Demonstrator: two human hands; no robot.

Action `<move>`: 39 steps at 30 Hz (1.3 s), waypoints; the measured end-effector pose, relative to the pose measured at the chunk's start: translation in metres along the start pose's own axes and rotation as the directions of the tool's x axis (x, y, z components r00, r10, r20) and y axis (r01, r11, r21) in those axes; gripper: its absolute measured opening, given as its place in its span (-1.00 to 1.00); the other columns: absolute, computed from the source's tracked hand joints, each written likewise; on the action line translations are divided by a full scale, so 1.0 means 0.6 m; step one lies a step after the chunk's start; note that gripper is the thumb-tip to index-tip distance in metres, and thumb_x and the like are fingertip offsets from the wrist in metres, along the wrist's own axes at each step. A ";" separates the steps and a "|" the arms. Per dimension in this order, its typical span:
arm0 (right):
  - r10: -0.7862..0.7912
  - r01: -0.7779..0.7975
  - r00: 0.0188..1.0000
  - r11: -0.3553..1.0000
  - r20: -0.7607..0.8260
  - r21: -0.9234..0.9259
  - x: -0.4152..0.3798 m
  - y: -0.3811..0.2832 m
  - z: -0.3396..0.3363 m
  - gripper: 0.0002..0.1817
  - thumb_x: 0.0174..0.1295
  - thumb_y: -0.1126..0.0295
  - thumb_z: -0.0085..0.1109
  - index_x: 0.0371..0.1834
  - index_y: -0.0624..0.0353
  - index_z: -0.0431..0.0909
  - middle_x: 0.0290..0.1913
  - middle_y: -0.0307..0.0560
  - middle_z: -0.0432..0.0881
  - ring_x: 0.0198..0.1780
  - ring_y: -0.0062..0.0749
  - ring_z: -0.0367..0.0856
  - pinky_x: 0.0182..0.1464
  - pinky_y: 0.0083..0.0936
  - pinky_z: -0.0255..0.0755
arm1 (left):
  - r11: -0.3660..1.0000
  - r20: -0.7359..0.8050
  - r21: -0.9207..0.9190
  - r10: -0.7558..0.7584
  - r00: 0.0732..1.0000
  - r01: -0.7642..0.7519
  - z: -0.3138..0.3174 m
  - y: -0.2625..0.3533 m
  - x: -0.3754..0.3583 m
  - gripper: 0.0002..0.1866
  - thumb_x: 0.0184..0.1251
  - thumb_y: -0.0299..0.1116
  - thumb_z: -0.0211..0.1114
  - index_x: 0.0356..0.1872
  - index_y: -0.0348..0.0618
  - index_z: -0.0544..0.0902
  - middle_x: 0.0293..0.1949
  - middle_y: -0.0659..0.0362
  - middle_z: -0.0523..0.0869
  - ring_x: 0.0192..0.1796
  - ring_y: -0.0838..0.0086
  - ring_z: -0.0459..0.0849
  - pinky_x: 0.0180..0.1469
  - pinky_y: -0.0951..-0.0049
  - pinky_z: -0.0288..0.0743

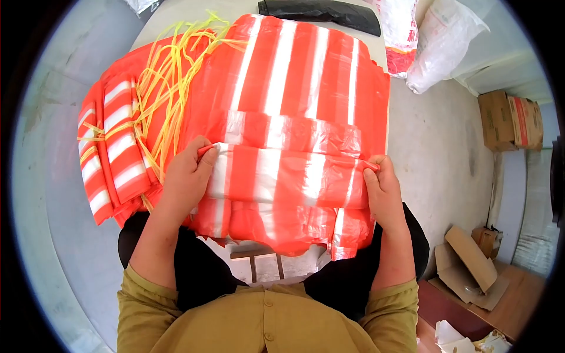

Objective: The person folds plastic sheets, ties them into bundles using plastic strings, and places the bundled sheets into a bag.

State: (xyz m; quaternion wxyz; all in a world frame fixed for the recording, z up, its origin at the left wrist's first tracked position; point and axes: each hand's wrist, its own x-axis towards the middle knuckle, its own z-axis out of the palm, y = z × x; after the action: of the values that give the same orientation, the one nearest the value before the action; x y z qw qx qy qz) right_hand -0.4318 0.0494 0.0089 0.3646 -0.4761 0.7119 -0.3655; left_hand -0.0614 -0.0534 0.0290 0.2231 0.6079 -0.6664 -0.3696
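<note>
A stack of red and white striped plastic bags point(294, 76) lies over the table and hangs past its front edge. Across the near part of the stack, a folded striped layer point(268, 173) is pinched at both ends. My left hand point(194, 167) grips its left end, fingers closed on the edge. At the right end, my right hand point(382, 182) is closed on the other corner. Yellow ties point(170, 88) lie loose on red plastic at the left. Rolled striped bundles point(120, 141) bound with yellow ties rest at the far left.
A black plastic roll point(321, 15) lies on the table's far end point(235, 7). White sacks point(444, 44) stand at the back right. Cardboard boxes point(500, 120) are against the right wall. An open carton point(471, 267) sits on a brown surface at lower right.
</note>
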 end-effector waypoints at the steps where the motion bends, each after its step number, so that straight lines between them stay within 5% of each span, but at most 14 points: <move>1: 0.009 -0.009 1.000 1.000 -0.009 -0.020 0.001 -0.003 0.003 -0.78 0.58 0.38 0.07 0.17 0.21 0.46 -0.23 -0.01 0.65 -0.17 -0.37 0.63 -0.04 -0.41 0.50 | 1.000 0.002 0.010 -0.011 1.000 0.011 -0.003 0.001 0.000 -0.72 0.64 -0.18 0.26 -0.13 -0.24 0.61 -0.39 -0.04 0.65 -0.32 0.19 0.67 -0.20 0.26 0.51; 5: 0.064 -0.065 0.998 0.990 -0.009 -0.128 0.005 -0.026 0.008 -0.74 0.57 0.36 0.09 0.22 0.20 0.44 -0.16 0.14 0.71 -0.14 -0.10 0.71 -0.02 -0.28 0.54 | 0.990 0.006 0.137 -0.019 1.000 0.018 -0.012 0.012 0.004 -0.77 0.61 -0.27 0.30 -0.15 -0.26 0.62 -0.41 0.08 0.63 -0.30 0.44 0.60 -0.15 0.38 0.50; 8: 0.056 -0.061 0.998 0.929 -0.025 -0.364 0.004 -0.043 0.008 -0.72 0.55 0.32 0.16 0.19 0.22 0.47 -0.12 0.16 0.73 -0.17 0.03 0.71 -0.01 -0.20 0.57 | 0.956 -0.035 0.294 0.027 0.999 -0.016 -0.013 0.022 0.007 -0.80 0.50 -0.31 0.39 -0.15 -0.26 0.65 -0.27 0.00 0.73 -0.23 0.28 0.70 -0.12 0.30 0.55; 11: -0.104 0.026 0.989 0.829 -0.109 -0.558 -0.002 -0.053 0.007 -0.68 0.43 0.28 0.32 0.11 0.21 0.54 -0.04 0.11 0.76 -0.13 0.08 0.71 -0.01 -0.12 0.58 | 0.878 -0.178 0.432 0.308 0.935 -0.207 -0.002 0.014 0.006 -0.77 0.33 -0.32 0.49 -0.14 -0.22 0.68 -0.08 -0.02 0.76 -0.10 0.13 0.73 -0.06 0.17 0.57; 12: -0.178 0.057 0.974 0.793 -0.141 -0.607 -0.007 -0.055 0.005 -0.66 0.38 0.27 0.38 0.07 0.20 0.57 -0.02 0.08 0.77 -0.10 0.09 0.71 -0.01 -0.10 0.58 | 0.839 -0.117 0.428 0.420 0.900 -0.336 -0.002 0.013 0.003 -0.73 0.28 -0.31 0.52 -0.10 -0.20 0.69 -0.02 -0.01 0.75 -0.03 0.12 0.72 0.00 0.14 0.58; 15: -0.523 0.478 0.845 0.646 0.112 -0.595 -0.029 -0.063 0.008 -0.53 0.18 0.23 0.54 0.11 0.17 0.64 0.20 0.09 0.73 0.15 0.11 0.69 0.16 -0.08 0.57 | 0.676 0.086 0.376 0.656 0.750 -0.634 0.004 0.016 -0.017 -0.56 0.14 -0.29 0.58 0.05 -0.17 0.69 0.16 0.02 0.72 0.19 0.09 0.69 0.19 0.07 0.56; 17: -0.569 0.639 0.763 0.594 0.307 -0.489 -0.027 -0.092 0.045 -0.37 0.10 0.21 0.58 0.25 0.15 0.61 0.36 0.10 0.63 0.34 0.16 0.57 0.33 0.01 0.48 | 0.588 0.252 0.304 0.710 0.658 -0.750 0.029 0.037 -0.031 -0.43 0.08 -0.29 0.59 0.17 -0.17 0.67 0.27 0.01 0.69 0.35 0.07 0.64 0.34 0.03 0.52; 18: -0.585 0.706 0.708 0.566 0.395 -0.425 -0.027 -0.103 0.062 -0.30 0.07 0.21 0.59 0.32 0.15 0.59 0.43 0.11 0.59 0.43 0.19 0.51 0.41 0.05 0.43 | 0.599 0.279 0.313 0.684 0.674 -0.737 0.040 0.040 -0.035 -0.39 0.07 -0.29 0.59 0.21 -0.17 0.66 0.32 0.01 0.66 0.41 0.07 0.60 0.38 0.03 0.49; 24: -0.435 0.642 0.763 0.594 0.478 -0.485 -0.016 -0.084 0.076 -0.19 0.11 0.27 0.55 0.48 0.15 0.47 0.57 0.12 0.42 0.60 0.16 0.34 0.59 0.23 0.19 | 0.618 0.339 0.413 0.577 0.743 -0.669 0.051 0.029 -0.026 -0.24 0.02 -0.41 0.53 0.39 -0.16 0.57 0.49 0.03 0.56 0.58 0.14 0.47 0.52 0.02 0.40; 27: -0.393 0.621 0.778 0.600 0.490 -0.505 -0.010 -0.087 0.063 -0.13 0.06 0.35 0.57 0.52 0.16 0.44 0.59 0.05 0.43 0.63 0.10 0.32 0.65 0.07 0.19 | 0.641 0.367 0.463 0.491 0.790 -0.613 0.033 0.034 -0.022 -0.22 0.02 -0.43 0.48 0.42 -0.16 0.55 0.52 0.05 0.54 0.60 0.15 0.45 0.57 0.01 0.37; 39: -0.338 0.536 0.828 0.709 0.447 -0.459 0.009 -0.102 0.003 -0.35 0.14 0.34 0.50 0.37 0.15 0.60 0.38 0.11 0.64 0.43 0.05 0.57 0.45 -0.17 0.45 | 0.726 0.363 0.413 0.423 0.830 -0.550 -0.040 0.035 -0.008 -0.40 0.07 -0.54 0.32 0.26 -0.06 0.70 0.33 0.00 0.71 0.46 0.05 0.59 0.55 -0.02 0.36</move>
State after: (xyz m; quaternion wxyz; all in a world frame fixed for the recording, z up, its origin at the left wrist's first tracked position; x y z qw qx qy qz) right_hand -0.4064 0.0271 0.0600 0.2215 -0.7731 0.5801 -0.1292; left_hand -0.0565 -0.0544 0.0609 0.0636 0.3962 -0.8975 -0.1829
